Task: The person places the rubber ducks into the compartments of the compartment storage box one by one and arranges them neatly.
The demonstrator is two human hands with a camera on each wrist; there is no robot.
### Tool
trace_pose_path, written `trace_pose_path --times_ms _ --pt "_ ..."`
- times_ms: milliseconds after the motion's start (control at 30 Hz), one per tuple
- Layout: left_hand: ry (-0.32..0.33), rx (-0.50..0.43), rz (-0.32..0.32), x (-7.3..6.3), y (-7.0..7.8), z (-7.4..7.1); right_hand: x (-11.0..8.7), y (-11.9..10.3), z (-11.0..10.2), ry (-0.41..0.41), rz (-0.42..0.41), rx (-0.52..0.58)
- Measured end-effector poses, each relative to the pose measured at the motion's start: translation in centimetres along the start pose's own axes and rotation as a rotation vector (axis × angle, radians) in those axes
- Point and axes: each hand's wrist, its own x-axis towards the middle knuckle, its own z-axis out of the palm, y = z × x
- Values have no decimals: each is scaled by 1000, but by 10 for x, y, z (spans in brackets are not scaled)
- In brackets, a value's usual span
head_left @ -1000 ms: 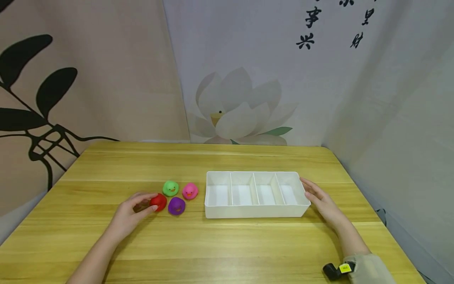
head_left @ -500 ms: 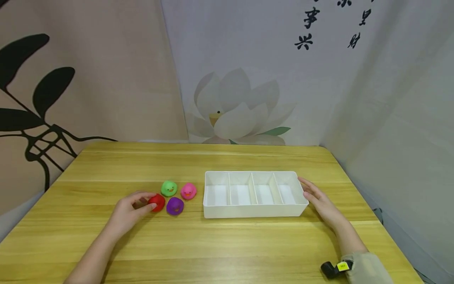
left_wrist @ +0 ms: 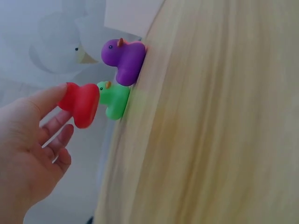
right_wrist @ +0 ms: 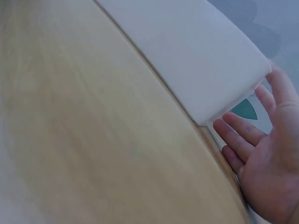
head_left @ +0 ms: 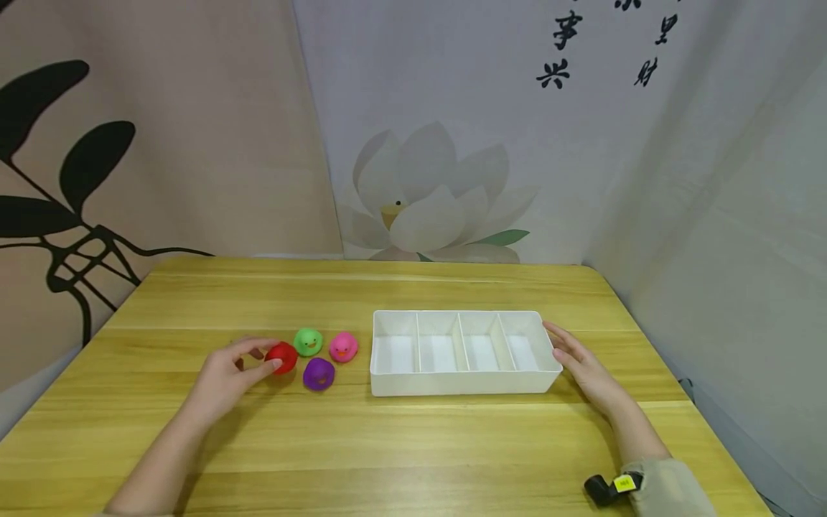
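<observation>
The fingers of the left hand [head_left: 222,375] pinch the red duck [head_left: 283,356] just above the surface [head_left: 362,452], near the green duck [head_left: 308,342]. Probably light, soft rubber, it suits a gentle hold round the body; the right hand [head_left: 586,368], fingers loosely spread, touches the white box [head_left: 461,384].

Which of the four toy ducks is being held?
The red duck, pinched by the left hand; the green duck, pink duck and purple duck sit on the table, unheld.

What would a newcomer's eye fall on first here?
Probably the red duck, pinched in the left grip above the table. Beside it cluster a green duck, a pink duck and a purple duck. To their right stands a white box, the right grip at its right end.
</observation>
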Motion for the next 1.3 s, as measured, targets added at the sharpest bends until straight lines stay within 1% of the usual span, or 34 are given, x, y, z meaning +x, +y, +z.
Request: trace_pose_path --times_ms 67,200,367,567,733,933,1067,1300 --pt "-3 -5 5 1 4 -1 0 0 0 -2 -6 -1" --pt "-2 -25 35 4 12 -4 1 1 -1 -5 -13 2" --pt "-13 -54 59 8 25 -6 1 2 0 0 -7 7" --pt "-51 -69 70 15 37 -4 1 1 0 -8 -11 21" --pt "-95 -82 57 22 49 1 0 -1 -1 -22 -24 29" --pt "-162 -144 44 31 69 11 1 -2 0 -28 -22 38" --pt "-215 -188 62 37 79 22 1 -1 -1 -26 -15 44" --pt "-293 -275 60 46 101 42 0 2 -3 -29 -3 39"
